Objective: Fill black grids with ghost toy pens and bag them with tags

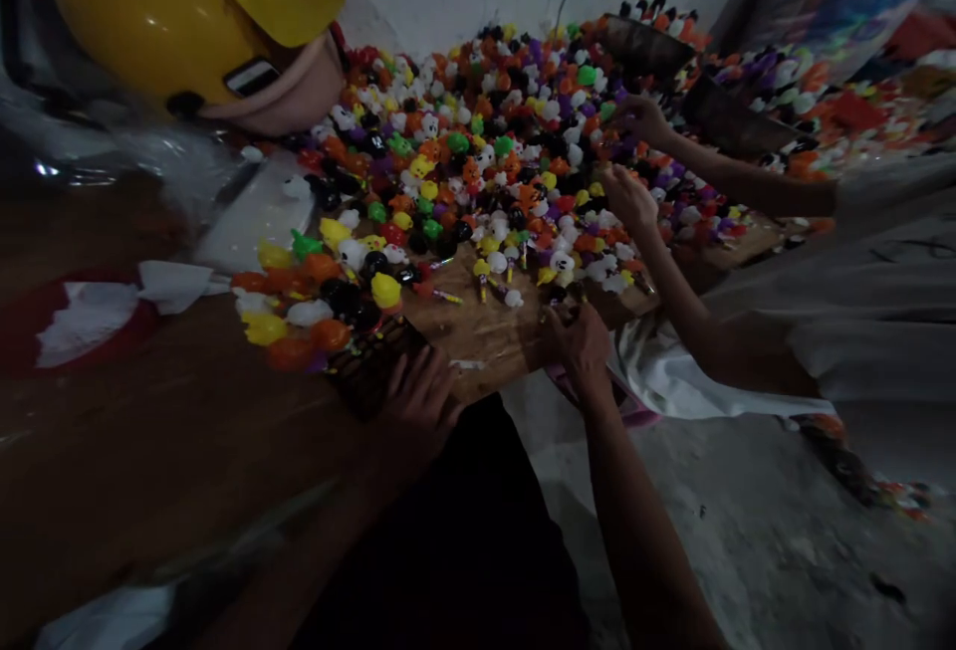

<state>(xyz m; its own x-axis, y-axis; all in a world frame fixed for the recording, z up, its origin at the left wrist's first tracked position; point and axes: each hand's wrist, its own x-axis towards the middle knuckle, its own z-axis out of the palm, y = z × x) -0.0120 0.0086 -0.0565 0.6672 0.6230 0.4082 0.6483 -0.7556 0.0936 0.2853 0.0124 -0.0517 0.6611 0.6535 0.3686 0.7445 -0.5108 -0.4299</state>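
Resting loosely over the near right part of the dark rack (pixel 377 356), the left hand (pixel 422 386) lies flat, its fingers slightly spread. Toy heads (pixel 329 335) crowd the rack's far left side; how they are fixed is hidden. Its near right part shows bare slats, so the rack looks only partly covered. The large heap of loose toys (pixel 470 172) beyond and right of the rack suggests much remains. The right hand (pixel 587 341), well right of the rack, has fingers bent at a dark toy (pixel 572 292); I cannot tell whether it grips it. Between rack and right hand, a strip of bare table (pixel 493 326) gives some room, bounded in front by the table's edge. Beyond the right hand, farther from the rack, a co-worker's two hands (pixel 633 200) limit reaching that way.
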